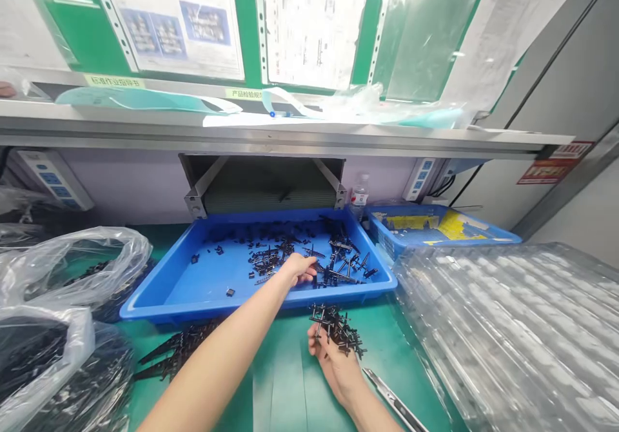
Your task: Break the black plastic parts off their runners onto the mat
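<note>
My left hand reaches over the front part of a blue tray, its fingers bent together around a small black part near the tray's pile. Loose black plastic parts are scattered inside, denser at the centre and right. In front of the tray, my right hand is curled under a bunch of black branched parts and holds it above the green mat. A cutter knife lies beside my right wrist.
Open plastic bags of black parts stand at the left. More black pieces lie under my left forearm. Clear plastic trays fill the right, with a blue basket and bottle behind. A metal shelf edge crosses above.
</note>
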`<move>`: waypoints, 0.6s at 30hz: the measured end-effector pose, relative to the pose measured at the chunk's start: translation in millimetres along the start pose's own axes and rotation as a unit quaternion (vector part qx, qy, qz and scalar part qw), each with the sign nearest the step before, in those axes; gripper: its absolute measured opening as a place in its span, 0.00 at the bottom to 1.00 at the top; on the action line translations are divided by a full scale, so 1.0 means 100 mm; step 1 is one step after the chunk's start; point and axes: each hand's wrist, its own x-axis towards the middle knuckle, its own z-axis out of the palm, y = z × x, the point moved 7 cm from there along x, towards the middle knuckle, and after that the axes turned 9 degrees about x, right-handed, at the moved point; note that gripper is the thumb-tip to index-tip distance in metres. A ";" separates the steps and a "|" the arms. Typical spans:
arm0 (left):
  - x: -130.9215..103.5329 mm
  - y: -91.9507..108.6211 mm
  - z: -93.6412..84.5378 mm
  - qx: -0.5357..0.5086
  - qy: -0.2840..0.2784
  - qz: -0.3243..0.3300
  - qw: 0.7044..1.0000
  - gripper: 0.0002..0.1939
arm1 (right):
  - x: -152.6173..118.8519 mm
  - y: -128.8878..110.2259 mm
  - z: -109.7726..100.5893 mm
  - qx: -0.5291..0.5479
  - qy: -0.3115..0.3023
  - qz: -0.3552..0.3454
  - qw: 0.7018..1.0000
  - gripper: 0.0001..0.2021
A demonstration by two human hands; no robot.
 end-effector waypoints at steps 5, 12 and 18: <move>-0.25 0.09 -0.39 -0.037 0.067 0.058 0.995 0.11 | -0.01 -0.10 0.03 0.001 0.001 -0.017 1.000 0.17; -1.31 -0.40 -0.35 -0.201 -0.126 0.085 0.968 0.17 | -0.10 -0.09 0.08 0.090 0.081 0.037 0.992 0.17; -1.66 -0.97 -0.06 -0.365 -0.167 -0.010 0.916 0.17 | -0.26 0.18 0.07 0.017 0.136 0.153 0.979 0.21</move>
